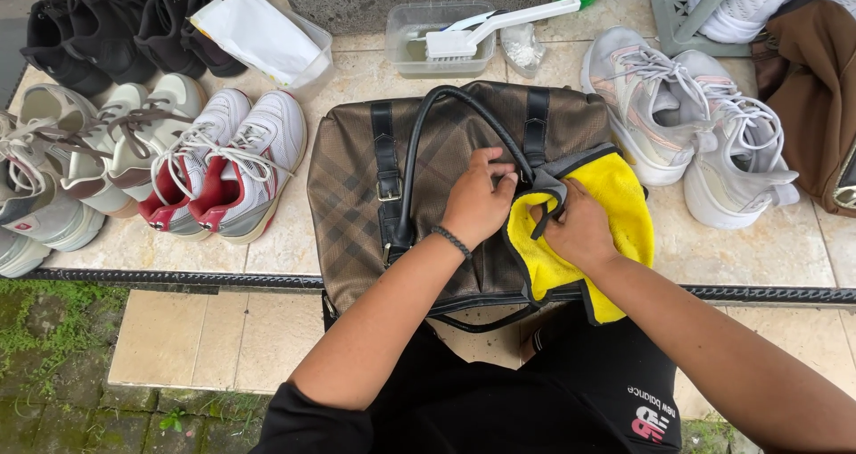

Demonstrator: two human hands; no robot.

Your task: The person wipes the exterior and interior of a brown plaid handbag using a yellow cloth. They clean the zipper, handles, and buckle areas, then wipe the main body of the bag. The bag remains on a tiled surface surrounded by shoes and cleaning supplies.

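While the left hand (477,206) pins the black handle (426,146) against the brown checked duffel bag (357,195) lying on the tiled bench (285,244), and the right hand (580,231) pinches the yellow microfibre cloth (615,186), an unsteadied bag could slide off the edge.

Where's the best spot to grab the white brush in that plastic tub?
Probably the long handle of the white brush, coming from the right: it juts out past the rim of the clear tub, while the bristle head lies inside.
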